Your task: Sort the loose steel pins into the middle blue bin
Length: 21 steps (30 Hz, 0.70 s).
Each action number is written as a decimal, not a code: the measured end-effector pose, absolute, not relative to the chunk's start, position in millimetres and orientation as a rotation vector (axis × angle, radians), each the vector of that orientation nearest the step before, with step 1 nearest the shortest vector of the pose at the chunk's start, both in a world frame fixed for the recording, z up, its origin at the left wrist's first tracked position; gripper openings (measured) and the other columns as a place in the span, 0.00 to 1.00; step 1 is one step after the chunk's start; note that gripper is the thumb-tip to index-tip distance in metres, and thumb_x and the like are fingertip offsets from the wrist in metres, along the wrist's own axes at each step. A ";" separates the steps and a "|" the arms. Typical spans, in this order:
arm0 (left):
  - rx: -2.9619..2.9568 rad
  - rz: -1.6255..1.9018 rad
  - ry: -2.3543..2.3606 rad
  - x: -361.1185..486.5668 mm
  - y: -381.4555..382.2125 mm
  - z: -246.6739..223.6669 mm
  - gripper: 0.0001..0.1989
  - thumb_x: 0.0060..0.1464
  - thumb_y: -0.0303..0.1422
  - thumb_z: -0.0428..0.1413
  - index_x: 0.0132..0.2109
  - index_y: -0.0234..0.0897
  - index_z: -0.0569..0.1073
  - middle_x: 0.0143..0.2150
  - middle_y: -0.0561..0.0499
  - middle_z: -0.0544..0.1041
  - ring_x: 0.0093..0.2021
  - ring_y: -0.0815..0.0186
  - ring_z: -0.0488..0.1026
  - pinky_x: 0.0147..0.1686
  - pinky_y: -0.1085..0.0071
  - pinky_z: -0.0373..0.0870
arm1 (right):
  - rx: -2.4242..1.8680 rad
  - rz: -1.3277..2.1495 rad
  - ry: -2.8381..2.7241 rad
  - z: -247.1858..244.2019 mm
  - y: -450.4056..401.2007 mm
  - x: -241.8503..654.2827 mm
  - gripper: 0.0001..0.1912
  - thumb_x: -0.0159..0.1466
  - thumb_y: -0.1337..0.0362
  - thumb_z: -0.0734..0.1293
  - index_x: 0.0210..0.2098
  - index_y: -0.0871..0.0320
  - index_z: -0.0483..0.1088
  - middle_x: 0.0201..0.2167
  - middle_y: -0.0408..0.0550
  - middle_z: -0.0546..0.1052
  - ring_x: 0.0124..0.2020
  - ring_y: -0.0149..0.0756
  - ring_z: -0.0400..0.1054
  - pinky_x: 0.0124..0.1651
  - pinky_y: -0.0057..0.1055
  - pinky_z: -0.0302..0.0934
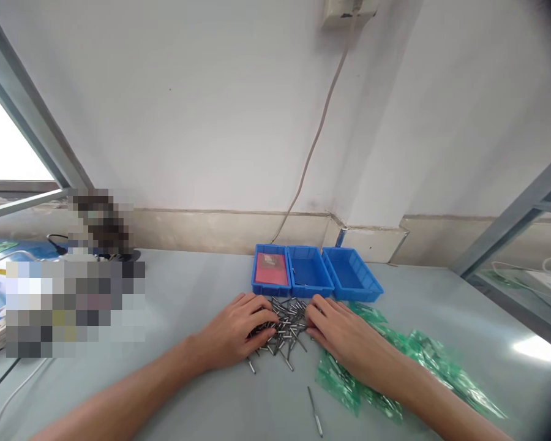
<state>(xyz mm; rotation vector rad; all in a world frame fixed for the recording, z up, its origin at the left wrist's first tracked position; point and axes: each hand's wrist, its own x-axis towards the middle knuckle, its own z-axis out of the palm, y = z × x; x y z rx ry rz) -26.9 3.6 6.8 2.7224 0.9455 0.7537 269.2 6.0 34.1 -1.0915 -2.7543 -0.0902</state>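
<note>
A loose pile of small metal pins (284, 327) lies on the table between my two hands, each pin a thin rod with a thicker sleeve-like end. My left hand (236, 327) rests against the pile's left side, thumb and fingers apart and curved over some pins. At the right edge, my right hand (335, 324) touches the pile with its thumb and fingertips apart. Neither hand visibly grips a pin, though the undersides of the fingers are hidden. One single pin (315, 411) lies apart, nearer to me.
Green plastic bags (434, 361) with metal parts lie beside and under my right forearm. Behind the pile stand a blue tray (270, 289) with a pink item, a blue tray (312, 291) with a few pins, and another blue tray (356, 295). A blurred-out area is at left.
</note>
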 end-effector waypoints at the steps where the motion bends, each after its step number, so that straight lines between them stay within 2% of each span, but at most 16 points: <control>1: 2.723 0.754 0.941 -26.9 3.6 7.0 0.08 0.75 0.32 0.53 0.54 0.39 0.75 0.51 0.46 0.78 0.51 0.59 0.75 0.51 0.61 0.69 | -1.117 -0.043 -2.749 31.6 6.5 269.0 0.05 0.77 0.69 0.64 0.42 0.55 0.67 0.43 0.49 0.74 0.39 0.44 0.71 0.41 0.38 0.65; 5: 2.713 0.757 0.936 -27.5 3.6 8.2 0.08 0.76 0.32 0.52 0.54 0.39 0.75 0.51 0.46 0.78 0.51 0.59 0.75 0.52 0.62 0.69 | -1.121 0.090 -2.706 22.2 6.7 267.9 0.07 0.79 0.70 0.61 0.45 0.54 0.68 0.43 0.47 0.74 0.42 0.44 0.72 0.46 0.42 0.67; 9: 2.700 0.755 0.944 -28.1 3.9 8.4 0.08 0.76 0.32 0.52 0.55 0.39 0.75 0.52 0.45 0.78 0.52 0.59 0.75 0.53 0.61 0.69 | -1.113 0.092 -2.643 25.8 3.2 265.6 0.05 0.79 0.67 0.62 0.51 0.55 0.69 0.46 0.50 0.75 0.46 0.47 0.72 0.50 0.46 0.69; 12: 2.700 0.743 0.948 -28.1 4.7 7.9 0.09 0.76 0.32 0.52 0.55 0.39 0.75 0.52 0.45 0.78 0.50 0.59 0.74 0.53 0.61 0.70 | -1.098 0.045 -2.596 31.5 0.4 266.8 0.08 0.80 0.65 0.61 0.54 0.55 0.70 0.47 0.53 0.76 0.48 0.48 0.72 0.47 0.42 0.71; 17: 2.701 0.732 0.942 -28.3 5.2 6.9 0.09 0.77 0.33 0.52 0.55 0.40 0.75 0.52 0.45 0.78 0.52 0.59 0.75 0.53 0.61 0.70 | -1.008 -0.130 -2.608 28.9 -8.7 275.5 0.14 0.82 0.59 0.56 0.53 0.55 0.72 0.44 0.52 0.78 0.43 0.45 0.75 0.39 0.36 0.72; 21: 2.706 0.770 0.940 -28.9 4.7 5.7 0.09 0.77 0.33 0.52 0.55 0.40 0.76 0.52 0.44 0.78 0.51 0.59 0.75 0.53 0.61 0.71 | -0.947 -0.208 -2.627 24.1 -29.2 284.6 0.17 0.82 0.56 0.56 0.56 0.54 0.73 0.46 0.53 0.82 0.43 0.43 0.80 0.35 0.31 0.74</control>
